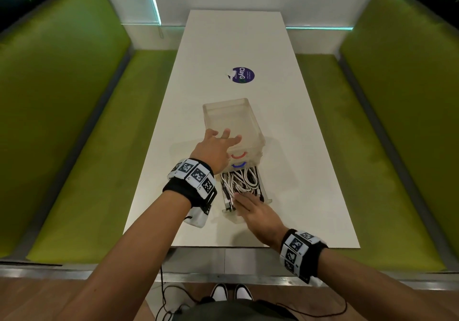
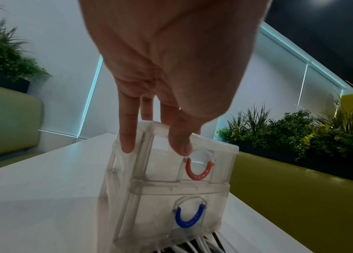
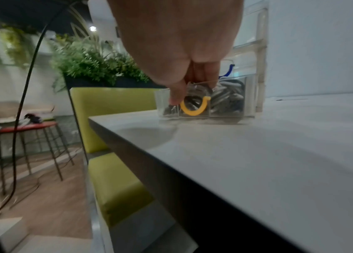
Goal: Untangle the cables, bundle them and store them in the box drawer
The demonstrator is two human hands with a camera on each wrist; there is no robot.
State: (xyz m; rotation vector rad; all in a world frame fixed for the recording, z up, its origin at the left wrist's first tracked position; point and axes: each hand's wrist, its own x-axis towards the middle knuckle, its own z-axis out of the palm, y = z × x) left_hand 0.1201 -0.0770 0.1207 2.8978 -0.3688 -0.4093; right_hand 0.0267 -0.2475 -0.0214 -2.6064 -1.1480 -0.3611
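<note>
On the white table [image 1: 285,112], your spread left hand [image 1: 216,146] presses the clear box [image 1: 231,119], while under your flat right hand [image 1: 255,212] the pulled-out drawer [image 1: 264,194] brims with cables [image 1: 242,180] near the table's edge.

light: dim, cyan wall strips | shadows: soft on table [image 1: 285,122] | wrist views blurred | edges warped

The drawer unit [image 1: 233,127] and its open, cable-filled bottom drawer [image 1: 265,191] are occupying the table's [image 1: 310,171] near middle, while bare tabletop is lying open on both flanks.
</note>
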